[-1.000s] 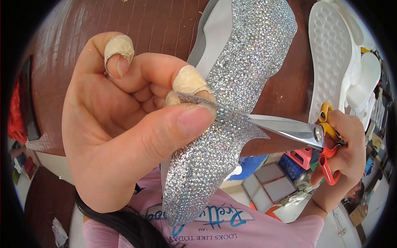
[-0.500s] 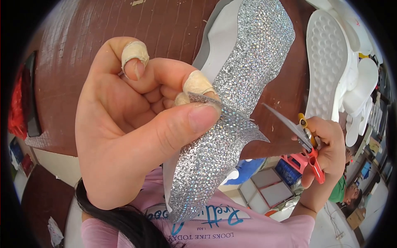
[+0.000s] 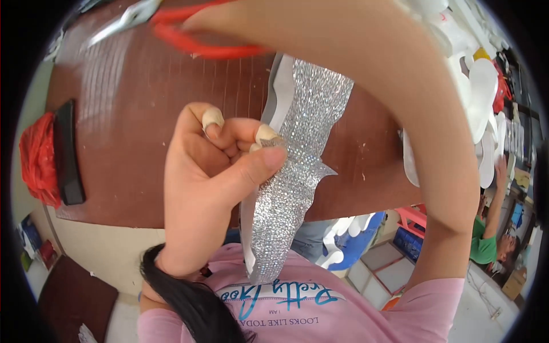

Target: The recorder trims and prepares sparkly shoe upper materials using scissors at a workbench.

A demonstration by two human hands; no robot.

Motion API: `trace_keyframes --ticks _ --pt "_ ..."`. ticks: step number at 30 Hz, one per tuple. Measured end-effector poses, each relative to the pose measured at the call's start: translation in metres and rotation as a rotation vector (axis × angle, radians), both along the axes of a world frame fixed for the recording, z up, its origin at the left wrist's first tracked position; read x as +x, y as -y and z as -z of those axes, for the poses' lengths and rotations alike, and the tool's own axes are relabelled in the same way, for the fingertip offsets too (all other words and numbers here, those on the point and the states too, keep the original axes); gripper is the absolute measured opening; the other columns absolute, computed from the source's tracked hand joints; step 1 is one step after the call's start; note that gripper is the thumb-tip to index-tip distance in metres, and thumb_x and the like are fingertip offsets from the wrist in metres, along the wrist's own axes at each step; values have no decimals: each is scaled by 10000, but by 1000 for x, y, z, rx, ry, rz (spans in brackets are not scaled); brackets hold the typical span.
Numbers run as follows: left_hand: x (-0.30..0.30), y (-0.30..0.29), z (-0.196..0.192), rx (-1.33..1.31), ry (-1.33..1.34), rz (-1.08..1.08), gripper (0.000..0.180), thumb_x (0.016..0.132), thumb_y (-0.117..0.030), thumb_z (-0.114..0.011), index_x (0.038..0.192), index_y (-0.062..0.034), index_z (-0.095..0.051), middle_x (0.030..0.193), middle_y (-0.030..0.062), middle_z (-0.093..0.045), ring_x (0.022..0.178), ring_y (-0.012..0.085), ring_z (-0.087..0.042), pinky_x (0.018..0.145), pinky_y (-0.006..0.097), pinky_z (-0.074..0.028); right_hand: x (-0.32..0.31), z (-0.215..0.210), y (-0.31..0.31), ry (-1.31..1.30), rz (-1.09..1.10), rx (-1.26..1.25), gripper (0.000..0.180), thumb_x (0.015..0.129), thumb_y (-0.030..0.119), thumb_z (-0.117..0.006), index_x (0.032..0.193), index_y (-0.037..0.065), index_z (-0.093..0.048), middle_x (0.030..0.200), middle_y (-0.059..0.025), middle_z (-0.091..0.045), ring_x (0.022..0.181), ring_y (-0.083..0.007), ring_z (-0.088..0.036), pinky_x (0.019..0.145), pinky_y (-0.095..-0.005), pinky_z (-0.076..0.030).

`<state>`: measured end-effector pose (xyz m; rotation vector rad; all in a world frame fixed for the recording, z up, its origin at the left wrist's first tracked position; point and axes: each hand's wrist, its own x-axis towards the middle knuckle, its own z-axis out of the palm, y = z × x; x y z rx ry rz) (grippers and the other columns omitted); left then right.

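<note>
My left hand [image 3: 209, 183] pinches a strip of silver glitter material [image 3: 286, 200] between thumb and forefinger, with pale finger covers on two of its fingertips. The strip is long and shaped like a shoe upper, with a white backing along its left edge and a pointed flap sticking out on the right. Its far end is hidden behind my right arm. That arm reaches up and across to the far left, where my right hand [image 3: 214, 20], blurred and partly cut off, has its fingers at the red handles of a pair of scissors [image 3: 128, 17].
All this is over a brown table [image 3: 126, 171]. On its left lie a black long object [image 3: 70, 154] and a red plastic bag [image 3: 39, 157]. White shoe soles [image 3: 483, 91] are heaped at the right. Beyond the near edge are a blue seat [image 3: 357, 248] and a person in green [image 3: 486, 243].
My right hand has swung with the scissors from the right side up and across to the far left. The left hand and silver strip look smaller, their pinch unchanged.
</note>
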<state>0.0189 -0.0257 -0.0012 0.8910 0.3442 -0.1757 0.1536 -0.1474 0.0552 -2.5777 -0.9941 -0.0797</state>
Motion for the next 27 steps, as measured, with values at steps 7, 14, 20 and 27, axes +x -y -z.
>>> trace_keyframes --ticks 7,14,20,27 --pt "8 -2 -5 -42 -5 -8 404 730 150 -545 932 -124 -329 870 108 -565 701 130 -520 601 199 -430 63 70 -123 219 -423 -186 132 753 169 -591 792 97 -695 810 -71 -674 655 -203 -620 544 -349 -492" --pt "10 -10 1 -150 46 -15 426 715 154 -564 935 -119 -323 873 109 -567 692 126 -517 586 182 -417 -28 -45 25 -501 -24 138 148 651 29 -657 794 -4 -666 737 -82 -613 628 -150 -536 492 -210 -392" --pt "10 -5 3 -79 64 -27 459 696 155 -583 960 -115 -322 872 113 -567 688 124 -516 577 173 -409 -42 -10 46 -568 -206 159 138 625 -32 -651 763 -20 -651 736 -92 -580 559 -127 -456 461 -192 -323" --pt "14 9 3 -2 81 -53 482 688 149 -593 989 -113 -322 876 121 -565 694 128 -523 593 180 -425 -45 -9 44 -612 -108 202 90 645 -36 -642 734 -23 -645 724 -101 -563 538 -134 -446 468 -194 -329"
